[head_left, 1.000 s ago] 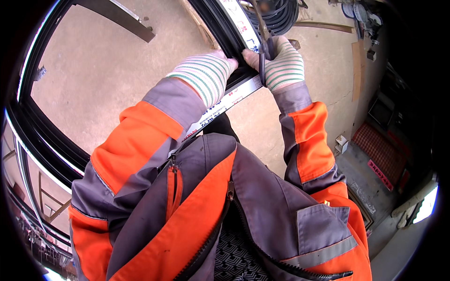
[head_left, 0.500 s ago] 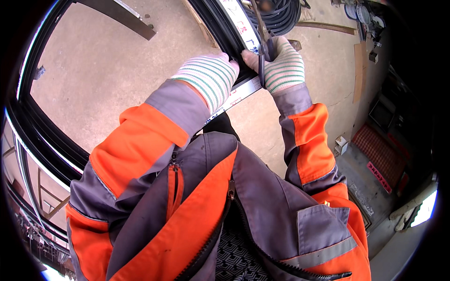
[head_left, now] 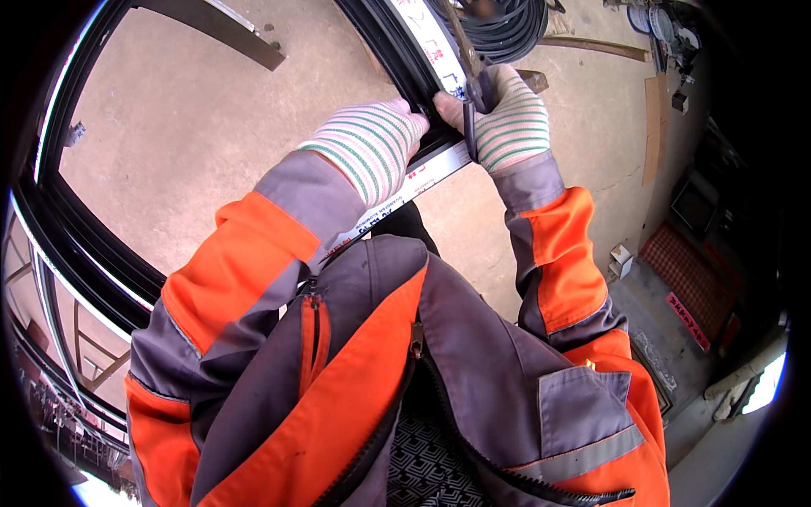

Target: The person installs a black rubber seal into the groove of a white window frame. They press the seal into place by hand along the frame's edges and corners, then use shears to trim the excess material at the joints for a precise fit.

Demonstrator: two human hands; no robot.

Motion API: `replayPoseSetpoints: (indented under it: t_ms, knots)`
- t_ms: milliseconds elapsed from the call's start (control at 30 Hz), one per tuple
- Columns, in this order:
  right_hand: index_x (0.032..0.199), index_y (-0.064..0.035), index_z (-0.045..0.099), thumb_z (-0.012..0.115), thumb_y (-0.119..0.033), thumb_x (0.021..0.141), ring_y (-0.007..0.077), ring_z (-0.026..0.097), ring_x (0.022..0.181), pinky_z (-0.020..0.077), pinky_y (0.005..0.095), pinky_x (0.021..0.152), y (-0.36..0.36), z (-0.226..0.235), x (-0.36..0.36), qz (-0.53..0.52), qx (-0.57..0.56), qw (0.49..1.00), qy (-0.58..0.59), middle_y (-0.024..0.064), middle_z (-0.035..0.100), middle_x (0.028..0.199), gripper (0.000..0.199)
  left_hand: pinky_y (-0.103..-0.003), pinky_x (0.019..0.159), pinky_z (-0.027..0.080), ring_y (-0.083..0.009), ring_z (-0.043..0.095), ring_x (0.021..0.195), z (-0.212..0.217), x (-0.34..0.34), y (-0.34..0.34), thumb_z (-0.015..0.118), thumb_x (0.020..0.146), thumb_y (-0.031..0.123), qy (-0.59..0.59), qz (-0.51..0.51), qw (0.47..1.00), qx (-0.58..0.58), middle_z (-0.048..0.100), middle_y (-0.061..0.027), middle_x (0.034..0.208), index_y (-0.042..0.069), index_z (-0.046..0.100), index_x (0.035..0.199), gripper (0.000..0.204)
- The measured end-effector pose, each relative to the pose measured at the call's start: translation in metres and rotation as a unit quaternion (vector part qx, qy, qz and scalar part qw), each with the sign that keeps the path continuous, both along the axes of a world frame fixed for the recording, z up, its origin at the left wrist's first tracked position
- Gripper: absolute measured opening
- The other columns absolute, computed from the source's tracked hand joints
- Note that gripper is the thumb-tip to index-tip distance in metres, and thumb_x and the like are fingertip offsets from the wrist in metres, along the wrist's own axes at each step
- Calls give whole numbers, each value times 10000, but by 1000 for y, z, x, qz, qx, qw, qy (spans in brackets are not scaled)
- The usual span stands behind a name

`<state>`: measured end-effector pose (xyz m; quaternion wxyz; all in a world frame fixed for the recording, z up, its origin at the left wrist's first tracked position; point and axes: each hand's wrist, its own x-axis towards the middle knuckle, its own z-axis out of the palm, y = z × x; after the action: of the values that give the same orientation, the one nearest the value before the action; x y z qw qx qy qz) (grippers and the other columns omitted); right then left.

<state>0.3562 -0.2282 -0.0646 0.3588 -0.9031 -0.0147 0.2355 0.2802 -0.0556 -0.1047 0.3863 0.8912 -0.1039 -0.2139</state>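
Note:
My left hand (head_left: 365, 145), in a white glove with green stripes, is at the inner corner of a black window frame (head_left: 390, 52). Its fingers are pressed together on the frame's inner edge; whatever they may pinch is hidden. In my right hand (head_left: 514, 120), gloved alike, is a pair of dark-handled scissors (head_left: 470, 128), the blades pointing away from me. The right thumb reaches to the frame's corner. White printed film (head_left: 432, 46) covers the frame's outer face.
A coil of black rubber strip (head_left: 511, 32) lies on the floor beyond my right hand. At the far left rests a dark metal bar (head_left: 215, 29). More framing (head_left: 72, 253) stands at the left. A cardboard strip (head_left: 654, 127) and a red checkered mat (head_left: 686, 269) lie to the right.
My left hand has shifted slightly left along the frame's corner, its fingers still together. The right hand keeps the scissors in nearly the same place.

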Motion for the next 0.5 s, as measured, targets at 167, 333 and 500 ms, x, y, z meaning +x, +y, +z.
replayPoseSetpoints:
  t_ms: [167,333,500]
  knots:
    - [1009,-26,631,919,-231,783,139,662,782,563,314,725,0,1,1,1,0,1000,29,62,705,878,420,-387,859,562,-315,697,954,14,1,-2,642,976,58,147,96,983,-47,693,-192,1027,17,679,1222,252]
    - [993,-28,634,925,-258,770,151,667,763,567,322,722,-1,1,-2,24,-18,999,-17,62,704,852,432,-317,744,527,-174,611,798,-3,-10,-7,603,1026,138,175,182,941,-227,615,-74,886,22,639,1202,213]
    - [987,-29,637,923,-267,770,150,674,765,567,321,721,0,6,1,32,-31,999,-9,57,713,855,431,-329,775,531,-203,610,835,-17,-24,-3,589,1017,106,40,138,961,-235,613,-86,911,54,674,1223,229]
